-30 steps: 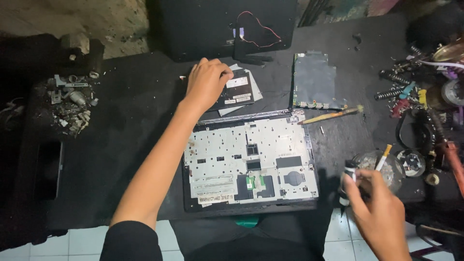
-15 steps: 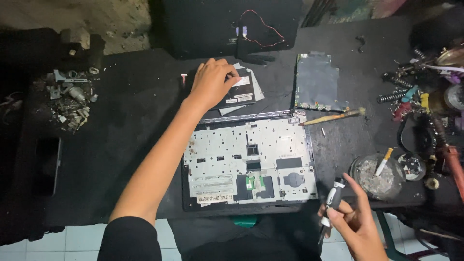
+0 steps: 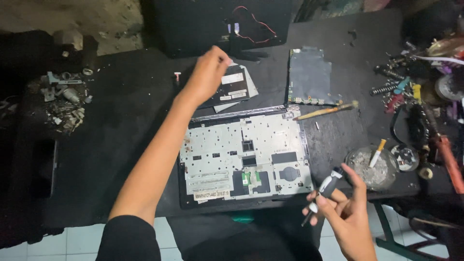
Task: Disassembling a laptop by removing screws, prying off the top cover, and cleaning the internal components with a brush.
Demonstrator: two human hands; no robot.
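An opened laptop base (image 3: pixel 244 157) with its silver inner plate facing up lies on the dark table (image 3: pixel 121 145). My left hand (image 3: pixel 208 72) reaches past its far edge, fingers closed on the corner of a flat dark part with white labels (image 3: pixel 234 87). My right hand (image 3: pixel 345 217) is at the table's near right edge, gripping a small black and white screwdriver (image 3: pixel 325 188) with its tip pointing down-left.
A circuit board (image 3: pixel 309 77) lies upper right of the laptop, with a thin brush (image 3: pixel 326 111) below it. A glass ashtray (image 3: pixel 369 166) with a cigarette sits right. Tools and springs (image 3: pixel 401 89) crowd the far right. Metal scraps (image 3: pixel 65 101) lie left. A dark panel with red wire (image 3: pixel 222 21) is behind.
My right hand has dropped from beside the ashtray toward the table's near edge and turned the screwdriver. My left hand has curled its fingers and lifted slightly at the labelled part.
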